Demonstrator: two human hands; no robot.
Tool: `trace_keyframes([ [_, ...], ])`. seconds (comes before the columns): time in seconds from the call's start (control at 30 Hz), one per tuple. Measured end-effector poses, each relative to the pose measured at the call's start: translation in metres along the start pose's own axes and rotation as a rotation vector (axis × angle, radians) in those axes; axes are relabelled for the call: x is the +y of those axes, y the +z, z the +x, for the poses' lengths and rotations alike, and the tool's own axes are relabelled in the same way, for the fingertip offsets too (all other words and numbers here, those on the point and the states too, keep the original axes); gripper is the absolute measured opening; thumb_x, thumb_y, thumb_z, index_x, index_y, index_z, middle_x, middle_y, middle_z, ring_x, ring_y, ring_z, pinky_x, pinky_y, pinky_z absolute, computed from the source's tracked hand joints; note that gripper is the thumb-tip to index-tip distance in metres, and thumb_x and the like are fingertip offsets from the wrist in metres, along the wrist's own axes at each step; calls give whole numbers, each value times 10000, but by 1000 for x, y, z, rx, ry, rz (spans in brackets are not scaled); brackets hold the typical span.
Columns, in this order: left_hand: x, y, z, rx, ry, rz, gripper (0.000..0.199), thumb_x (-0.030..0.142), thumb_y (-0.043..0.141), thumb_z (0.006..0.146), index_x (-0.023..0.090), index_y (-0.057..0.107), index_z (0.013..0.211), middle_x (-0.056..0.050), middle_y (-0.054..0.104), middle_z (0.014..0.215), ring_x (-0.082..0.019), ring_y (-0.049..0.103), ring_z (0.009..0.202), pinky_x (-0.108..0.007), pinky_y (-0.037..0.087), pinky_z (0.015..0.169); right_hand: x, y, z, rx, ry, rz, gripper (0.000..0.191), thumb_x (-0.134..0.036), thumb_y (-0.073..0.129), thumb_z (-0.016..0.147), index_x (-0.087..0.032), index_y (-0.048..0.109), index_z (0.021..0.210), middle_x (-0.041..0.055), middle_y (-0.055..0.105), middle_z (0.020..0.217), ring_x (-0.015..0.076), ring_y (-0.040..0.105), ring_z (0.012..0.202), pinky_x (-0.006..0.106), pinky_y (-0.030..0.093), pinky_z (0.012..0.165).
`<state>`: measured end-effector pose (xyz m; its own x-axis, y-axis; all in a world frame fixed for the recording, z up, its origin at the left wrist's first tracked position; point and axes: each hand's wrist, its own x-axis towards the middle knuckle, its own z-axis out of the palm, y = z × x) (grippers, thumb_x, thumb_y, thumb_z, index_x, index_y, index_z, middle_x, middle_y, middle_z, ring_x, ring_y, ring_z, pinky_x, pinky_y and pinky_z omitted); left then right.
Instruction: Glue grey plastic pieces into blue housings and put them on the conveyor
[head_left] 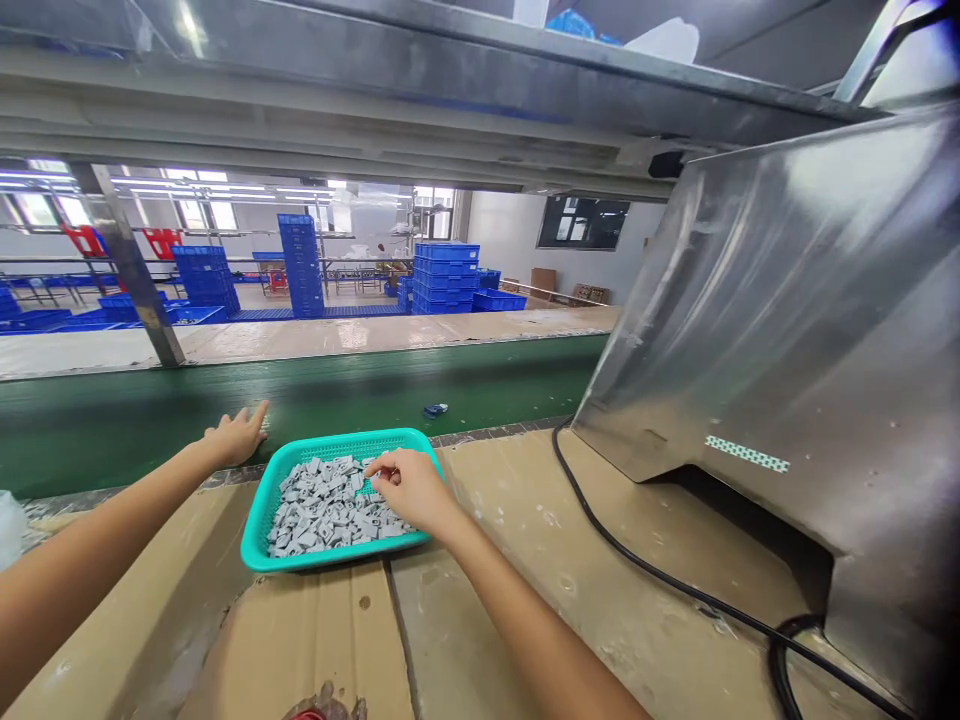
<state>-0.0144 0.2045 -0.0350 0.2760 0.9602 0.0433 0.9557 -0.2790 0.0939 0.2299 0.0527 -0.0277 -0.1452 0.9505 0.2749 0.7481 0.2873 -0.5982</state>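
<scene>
A turquoise plastic basket [257, 535] stands on the cardboard-covered bench, its rim close to the green conveyor belt [510, 385]. Many small grey plastic parts [322, 515] lie loose in it. My right hand [412, 487] reaches over the basket's right side with fingers bent and drawn together just above the parts; what lies between the fingertips is hidden. Beyond the basket's left corner, my left hand [238, 438] is at the belt's near edge, fingers apart and nothing visible in them. A small dark blue item [435, 410] lies on the belt.
A large sheet-metal housing [765, 330] rises on the right, with a black cable [622, 545] running along the bench before it. A metal shelf [420, 70] hangs overhead, and a metal post [127, 260] stands left. Stacked blue crates [446, 280] are beyond the belt.
</scene>
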Motion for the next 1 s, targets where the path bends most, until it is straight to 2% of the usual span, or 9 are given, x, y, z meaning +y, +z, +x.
trace_keyframes([
  [0.17, 103, -16, 51, -72, 303, -46, 549, 83, 353, 748, 171, 286, 1286, -117, 364, 1306, -220, 347, 1187, -313, 301, 934, 6, 2, 2, -21, 51, 170, 192, -34, 531, 645, -158, 676, 663, -1, 634, 598, 99, 561, 542, 180, 423, 501],
  [0.27, 169, -15, 63, -122, 492, -113, 485, 90, 426, 756, 234, 384, 1217, -48, 390, 1291, -176, 349, 1184, -274, 305, 944, 6, 2, 3, -27, 65, 250, 197, -26, 526, 636, -167, 664, 624, -14, 605, 534, 99, 558, 489, 191, 433, 476],
  [0.33, 197, -9, 62, -152, 565, -164, 372, 201, 469, 786, 185, 441, 1156, -67, 450, 1219, -195, 413, 1120, -346, 353, 913, 6, 2, 3, -8, 67, 296, 190, -31, 527, 632, -172, 651, 605, -12, 597, 538, 103, 555, 494, 200, 437, 473],
  [0.4, 208, -4, 59, -170, 592, -213, 333, 298, 472, 794, 149, 484, 1092, -69, 492, 1138, -212, 477, 1025, -394, 404, 850, 5, 2, 3, 8, 65, 347, 175, -39, 530, 625, -178, 630, 591, -16, 584, 544, 101, 544, 489, 204, 438, 464],
  [0.5, 197, -3, 58, -162, 521, -290, 300, 319, 457, 802, 138, 508, 1036, -61, 523, 1052, -184, 523, 912, -373, 450, 765, 4, 4, 2, 8, 76, 453, 125, -74, 527, 624, -181, 587, 603, -35, 539, 516, 92, 528, 431, 202, 443, 422],
  [0.67, 144, -25, 43, 9, 310, -523, 214, 186, 502, 755, 130, 496, 962, -31, 547, 799, -135, 543, 732, -308, 456, 689, 5, 3, 4, 22, 120, 637, 60, -119, 516, 614, -177, 515, 628, -65, 471, 430, 97, 511, 361, 207, 447, 362],
  [0.8, 107, -44, -27, 153, 206, -742, 340, 161, 329, 793, 144, 312, 1132, 12, 477, 702, -93, 518, 617, -249, 454, 602, -4, 2, 6, 76, 103, 744, 51, -158, 530, 624, -165, 494, 659, -51, 511, 460, 96, 534, 389, 217, 479, 415],
  [0.87, 96, -46, -75, 165, 190, -968, 387, 278, 407, 773, 168, 325, 1135, 44, 443, 629, -88, 479, 538, -235, 433, 544, -18, 4, 3, 80, 76, 776, 69, -165, 541, 625, -160, 502, 682, -41, 532, 489, 99, 553, 415, 218, 488, 438],
  [1.0, 82, -41, -150, 4, 110, -1140, 299, 407, 516, 702, 171, 534, 885, 51, 418, 527, -84, 413, 493, -201, 343, 475, -58, 12, -13, 26, 13, 791, 84, -183, 572, 642, -153, 542, 715, -30, 556, 530, 103, 571, 466, 222, 502, 486],
])
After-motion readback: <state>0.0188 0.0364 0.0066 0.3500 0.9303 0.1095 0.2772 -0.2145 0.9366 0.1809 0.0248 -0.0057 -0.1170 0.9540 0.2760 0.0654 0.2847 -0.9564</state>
